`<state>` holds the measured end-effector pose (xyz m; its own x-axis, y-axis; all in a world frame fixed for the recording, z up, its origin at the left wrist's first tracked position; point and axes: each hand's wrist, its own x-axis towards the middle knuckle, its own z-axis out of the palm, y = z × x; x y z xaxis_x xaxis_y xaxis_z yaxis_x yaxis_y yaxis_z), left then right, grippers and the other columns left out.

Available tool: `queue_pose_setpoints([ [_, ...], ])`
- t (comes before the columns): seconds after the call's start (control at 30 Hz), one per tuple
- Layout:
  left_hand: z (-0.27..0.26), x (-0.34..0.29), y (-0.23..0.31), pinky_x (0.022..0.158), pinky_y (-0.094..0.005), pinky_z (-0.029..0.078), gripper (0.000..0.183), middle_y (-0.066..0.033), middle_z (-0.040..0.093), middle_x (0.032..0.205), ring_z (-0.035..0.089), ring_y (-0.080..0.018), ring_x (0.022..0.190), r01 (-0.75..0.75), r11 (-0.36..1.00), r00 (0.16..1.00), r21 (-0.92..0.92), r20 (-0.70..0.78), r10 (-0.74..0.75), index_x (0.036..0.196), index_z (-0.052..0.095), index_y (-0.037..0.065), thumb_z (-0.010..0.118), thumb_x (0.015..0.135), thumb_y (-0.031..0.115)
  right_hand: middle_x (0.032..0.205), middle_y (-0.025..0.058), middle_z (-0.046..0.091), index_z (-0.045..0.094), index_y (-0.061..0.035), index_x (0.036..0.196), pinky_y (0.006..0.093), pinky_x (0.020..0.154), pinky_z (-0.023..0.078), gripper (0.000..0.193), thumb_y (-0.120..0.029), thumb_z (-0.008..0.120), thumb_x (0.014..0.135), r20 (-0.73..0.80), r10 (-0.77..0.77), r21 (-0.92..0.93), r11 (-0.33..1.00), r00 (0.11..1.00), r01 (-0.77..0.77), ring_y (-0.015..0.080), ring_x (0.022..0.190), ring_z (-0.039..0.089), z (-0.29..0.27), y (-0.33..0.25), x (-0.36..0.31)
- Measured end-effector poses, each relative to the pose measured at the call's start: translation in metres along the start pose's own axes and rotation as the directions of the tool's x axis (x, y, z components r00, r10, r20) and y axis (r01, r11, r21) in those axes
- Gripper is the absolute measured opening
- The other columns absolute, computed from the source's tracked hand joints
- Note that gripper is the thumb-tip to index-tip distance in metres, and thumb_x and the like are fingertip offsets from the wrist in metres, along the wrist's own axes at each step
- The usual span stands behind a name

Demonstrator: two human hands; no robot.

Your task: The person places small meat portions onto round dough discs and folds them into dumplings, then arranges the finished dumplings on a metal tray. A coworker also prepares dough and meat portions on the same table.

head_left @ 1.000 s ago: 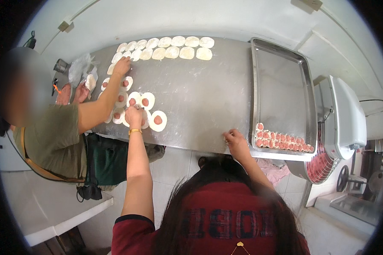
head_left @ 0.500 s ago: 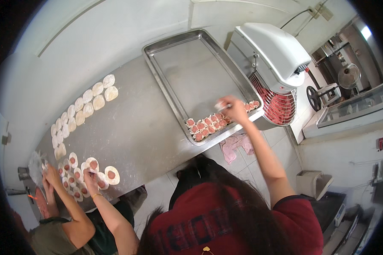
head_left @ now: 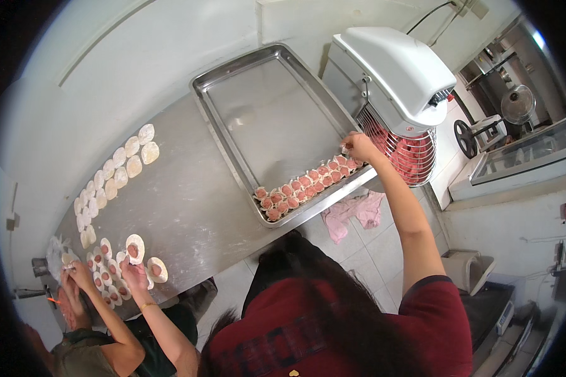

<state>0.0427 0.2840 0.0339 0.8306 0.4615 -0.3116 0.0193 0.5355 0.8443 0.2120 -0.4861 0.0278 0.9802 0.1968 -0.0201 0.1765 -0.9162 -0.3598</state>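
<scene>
My left hand (head_left: 133, 274), with a bracelet at the wrist, grips a round dough wrapper (head_left: 134, 243) with a lump of pink meat filling on it. Just below lie several more filled wrappers (head_left: 158, 270) on the steel table. Over at the right, my right hand (head_left: 362, 148) pinches a small open-topped dumpling (head_left: 344, 149) at the inner right side of a large metal tray (head_left: 231, 152). Rows of meat-topped dumplings (head_left: 305, 182) stand packed along the tray's near edge. My fingers partly hide the dumpling.
Flat plain wrappers (head_left: 120, 157) lie in rows along the table's far left. A co-worker's hands (head_left: 75, 276) hold a wrapper at lower left. A white mixer (head_left: 396, 75) with meat behind its wire guard (head_left: 415, 157) stands beside the tray. A pink cloth (head_left: 352, 217) hangs below the table edge.
My right hand has moved to the right end of the dumpling rows. My left hand has raised a filled wrapper off the table. The view has shifted slightly.
</scene>
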Motion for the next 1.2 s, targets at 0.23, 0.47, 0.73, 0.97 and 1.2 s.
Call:
queue_pose_setpoints([
  [0.23, 0.056, -0.067, -0.027, 0.09, -0.0329, 0.051, 0.025, -0.0144, 0.058, 0.116, 0.058, -0.0223, 0.107, 0.151, 0.98, 0.984, -0.128, 0.118, -0.136, 0.11, 0.053, -0.003, 0.051, 0.088, 0.009, 0.086, 0.0122, 0.062, 0.069, -0.0092, 0.085, 0.0405, 0.074, 0.049, 0.024, -0.001, 0.061, 0.065, 0.023, -0.131, 0.02, 0.991, 0.991, 0.131, 0.0317, 0.082, 0.062, 0.003, 0.008, 0.007],
  [0.47, 0.097, -0.088, -0.103, 0.091, -0.0321, 0.05, 0.028, -0.0147, 0.059, 0.114, 0.058, -0.0231, 0.107, 0.263, 0.956, 0.961, -0.13, 0.12, -0.248, 0.111, 0.052, -0.007, 0.052, 0.089, 0.009, 0.088, 0.0112, 0.061, 0.069, -0.0086, 0.088, 0.0406, 0.074, 0.05, 0.026, 0.001, 0.059, 0.066, 0.014, -0.192, 0.046, 0.98, 0.981, 0.191, 0.0315, 0.084, 0.062, 0.005, 0.009, 0.01],
  [0.73, 0.145, -0.088, -0.163, 0.087, -0.0313, 0.052, 0.023, -0.0129, 0.06, 0.11, 0.061, -0.0216, 0.1, 0.314, 0.936, 0.945, -0.16, 0.143, -0.293, 0.107, 0.052, -0.004, 0.051, 0.089, 0.01, 0.098, 0.0121, 0.059, 0.066, -0.0065, 0.098, 0.0401, 0.079, 0.049, 0.035, 0.005, 0.057, 0.066, -0.051, -0.31, 0.013, 0.95, 0.949, 0.311, 0.0324, 0.091, 0.06, -0.018, -0.004, 0.01],
  [0.97, 0.16, -0.105, -0.186, 0.087, -0.0296, 0.052, 0.026, -0.0091, 0.059, 0.109, 0.06, -0.0188, 0.1, 0.268, 0.96, 0.963, -0.079, 0.008, -0.269, 0.11, 0.05, 0.001, 0.054, 0.087, 0.012, 0.103, 0.0118, 0.061, 0.065, -0.0036, 0.102, 0.038, 0.083, 0.048, 0.047, 0.014, 0.047, 0.062, 0.243, -0.424, 0.22, 0.9, 0.872, 0.376, 0.0315, 0.097, 0.059, -0.031, -0.022, 0.011],
  [1.2, 0.166, -0.114, -0.187, 0.088, -0.0286, 0.051, 0.027, -0.0093, 0.056, 0.113, 0.058, -0.0176, 0.104, 0.228, 0.971, 0.973, -0.069, -0.02, -0.23, 0.114, 0.048, 0.001, 0.052, 0.089, 0.012, 0.098, 0.0115, 0.062, 0.068, -0.0056, 0.098, 0.038, 0.078, 0.049, 0.042, 0.011, 0.05, 0.064, 0.494, -0.411, 0.231, 0.911, 0.766, 0.34, 0.032, 0.09, 0.061, -0.022, -0.018, 0.023],
])
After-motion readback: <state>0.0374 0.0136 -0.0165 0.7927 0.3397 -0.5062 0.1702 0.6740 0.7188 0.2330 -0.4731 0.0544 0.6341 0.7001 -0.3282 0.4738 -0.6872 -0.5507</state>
